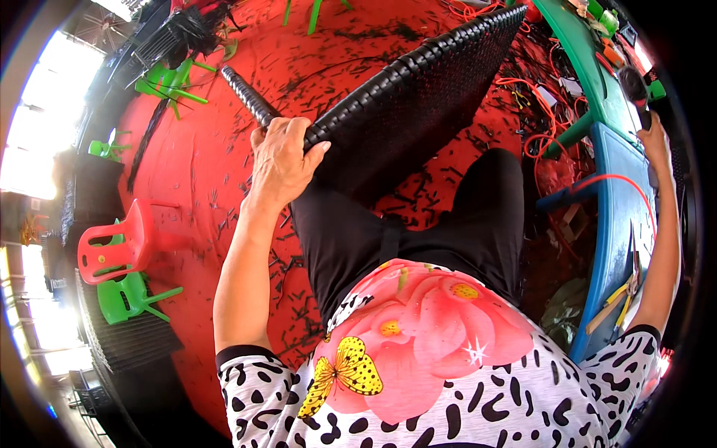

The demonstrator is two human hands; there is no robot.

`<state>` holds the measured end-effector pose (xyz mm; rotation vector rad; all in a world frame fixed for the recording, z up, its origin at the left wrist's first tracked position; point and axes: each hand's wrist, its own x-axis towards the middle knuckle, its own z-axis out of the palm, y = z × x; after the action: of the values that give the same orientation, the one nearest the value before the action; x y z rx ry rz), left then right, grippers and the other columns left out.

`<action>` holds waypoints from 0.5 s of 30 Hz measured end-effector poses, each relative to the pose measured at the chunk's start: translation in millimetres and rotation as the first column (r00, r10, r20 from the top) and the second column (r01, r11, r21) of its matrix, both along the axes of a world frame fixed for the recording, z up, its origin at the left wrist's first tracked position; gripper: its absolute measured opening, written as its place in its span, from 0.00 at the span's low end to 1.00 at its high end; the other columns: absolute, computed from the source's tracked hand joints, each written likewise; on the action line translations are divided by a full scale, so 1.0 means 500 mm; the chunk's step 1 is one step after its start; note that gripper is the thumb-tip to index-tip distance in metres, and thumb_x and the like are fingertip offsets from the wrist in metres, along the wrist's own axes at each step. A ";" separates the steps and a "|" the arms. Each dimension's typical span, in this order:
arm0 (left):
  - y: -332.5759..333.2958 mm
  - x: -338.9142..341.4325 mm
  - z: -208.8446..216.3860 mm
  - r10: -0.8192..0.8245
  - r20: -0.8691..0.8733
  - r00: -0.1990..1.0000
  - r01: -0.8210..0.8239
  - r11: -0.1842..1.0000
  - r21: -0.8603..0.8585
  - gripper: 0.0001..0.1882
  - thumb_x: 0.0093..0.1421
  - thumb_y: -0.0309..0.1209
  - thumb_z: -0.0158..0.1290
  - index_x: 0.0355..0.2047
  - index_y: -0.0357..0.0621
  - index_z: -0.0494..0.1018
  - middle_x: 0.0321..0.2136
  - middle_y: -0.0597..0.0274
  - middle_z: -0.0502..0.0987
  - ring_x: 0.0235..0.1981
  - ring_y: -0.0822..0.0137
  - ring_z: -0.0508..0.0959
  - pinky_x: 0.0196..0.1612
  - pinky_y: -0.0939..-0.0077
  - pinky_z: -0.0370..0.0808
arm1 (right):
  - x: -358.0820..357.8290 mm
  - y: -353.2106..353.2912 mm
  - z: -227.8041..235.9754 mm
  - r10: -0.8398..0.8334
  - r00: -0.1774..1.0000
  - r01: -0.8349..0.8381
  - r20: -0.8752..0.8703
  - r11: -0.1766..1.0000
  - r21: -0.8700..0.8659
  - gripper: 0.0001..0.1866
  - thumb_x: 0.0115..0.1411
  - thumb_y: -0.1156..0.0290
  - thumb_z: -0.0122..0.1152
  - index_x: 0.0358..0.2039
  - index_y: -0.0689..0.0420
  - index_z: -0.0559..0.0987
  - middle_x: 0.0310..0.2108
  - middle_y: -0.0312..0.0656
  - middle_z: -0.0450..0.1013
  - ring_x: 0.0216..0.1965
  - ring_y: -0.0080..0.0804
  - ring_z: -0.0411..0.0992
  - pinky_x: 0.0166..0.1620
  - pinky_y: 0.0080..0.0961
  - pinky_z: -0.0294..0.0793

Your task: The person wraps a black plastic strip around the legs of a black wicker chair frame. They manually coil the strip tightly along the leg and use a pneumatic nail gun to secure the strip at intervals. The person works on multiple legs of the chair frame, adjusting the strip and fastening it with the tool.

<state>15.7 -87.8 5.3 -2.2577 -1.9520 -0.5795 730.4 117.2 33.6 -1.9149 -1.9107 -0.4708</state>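
A black woven wicker furniture panel [418, 97] with a wrapped edge stands tilted at my lap, reaching away to the far right. From its near corner a wrapped leg [249, 95] sticks out to the far left. My left hand [284, 160] is closed over that corner, fingers bent round the leg and thumb along the panel's edge. Far to the right, my right hand [655, 142] is closed on the handle of a dark tool with a rounded head [633, 86], above the tables. Its exact kind I cannot make out.
A blue table [609, 224] at my right bears pliers-like tools [631, 287]; a green table [579, 37] adjoins it. Orange hose [526, 86] coils on the red floor [194, 149], strewn with black scraps. A red chair [119, 243] and green stools [128, 297] stand left.
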 end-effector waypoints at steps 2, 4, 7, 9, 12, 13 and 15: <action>0.009 -0.001 0.005 0.006 -0.002 1.000 -0.006 1.000 -0.030 0.22 0.53 0.43 0.60 0.42 0.40 0.72 0.35 0.56 0.76 0.43 0.56 0.73 0.51 0.59 0.61 | 0.025 -0.044 -0.044 -0.147 0.982 0.165 0.120 0.975 -0.152 0.31 0.50 0.72 0.55 0.57 0.61 0.64 0.38 0.63 0.73 0.42 0.61 0.72 0.43 0.47 0.71; 0.027 -0.005 0.007 0.043 -0.048 0.998 -0.047 0.995 -0.090 0.25 0.53 0.48 0.59 0.41 0.40 0.72 0.34 0.55 0.76 0.40 0.55 0.74 0.49 0.59 0.62 | 0.070 -0.062 -0.107 -0.212 0.968 0.242 0.136 0.932 -0.269 0.28 0.50 0.74 0.54 0.54 0.61 0.65 0.39 0.63 0.73 0.43 0.61 0.73 0.43 0.47 0.71; 0.047 0.005 0.020 0.103 -0.143 0.984 -0.130 0.972 -0.193 0.30 0.53 0.54 0.56 0.43 0.40 0.71 0.34 0.53 0.76 0.39 0.54 0.75 0.48 0.58 0.61 | 0.060 -0.111 -0.140 -0.257 0.950 0.302 0.176 0.899 -0.318 0.26 0.50 0.75 0.53 0.53 0.58 0.64 0.37 0.63 0.73 0.40 0.60 0.73 0.39 0.50 0.71; 0.048 0.003 0.016 0.083 -0.157 0.984 -0.108 0.982 -0.153 0.30 0.53 0.53 0.57 0.44 0.40 0.71 0.34 0.53 0.76 0.39 0.55 0.75 0.48 0.58 0.61 | 0.054 -0.126 -0.161 -0.297 0.939 0.342 0.174 0.861 -0.375 0.26 0.51 0.74 0.53 0.53 0.58 0.63 0.38 0.63 0.74 0.41 0.60 0.73 0.40 0.51 0.71; 0.045 -0.003 -0.004 0.065 -0.113 0.991 -0.071 0.996 -0.052 0.31 0.51 0.47 0.61 0.49 0.41 0.68 0.35 0.55 0.76 0.42 0.56 0.74 0.50 0.56 0.61 | 0.042 -0.139 -0.177 -0.372 0.913 0.409 0.168 0.815 -0.411 0.24 0.53 0.73 0.53 0.51 0.59 0.63 0.40 0.62 0.73 0.43 0.60 0.73 0.43 0.52 0.71; 0.041 -0.002 -0.013 0.054 -0.083 0.995 -0.052 0.998 0.023 0.33 0.50 0.46 0.62 0.50 0.41 0.67 0.35 0.56 0.76 0.42 0.56 0.74 0.51 0.56 0.61 | 0.046 -0.144 -0.191 -0.386 0.906 0.424 0.176 0.812 -0.402 0.23 0.54 0.73 0.54 0.51 0.59 0.63 0.41 0.62 0.73 0.43 0.60 0.73 0.43 0.52 0.71; 0.039 -0.004 -0.037 0.023 -0.029 0.999 -0.018 0.987 0.163 0.37 0.48 0.44 0.65 0.53 0.39 0.64 0.36 0.57 0.76 0.44 0.57 0.73 0.54 0.55 0.60 | 0.081 -0.138 -0.235 -0.396 0.888 0.460 0.235 0.793 -0.400 0.25 0.56 0.71 0.55 0.53 0.58 0.60 0.43 0.61 0.73 0.44 0.60 0.73 0.45 0.52 0.71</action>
<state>13.6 -68.3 -13.0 -2.1332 -1.8395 -0.6713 770.7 48.4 -83.8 -2.7168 -1.7641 -0.3094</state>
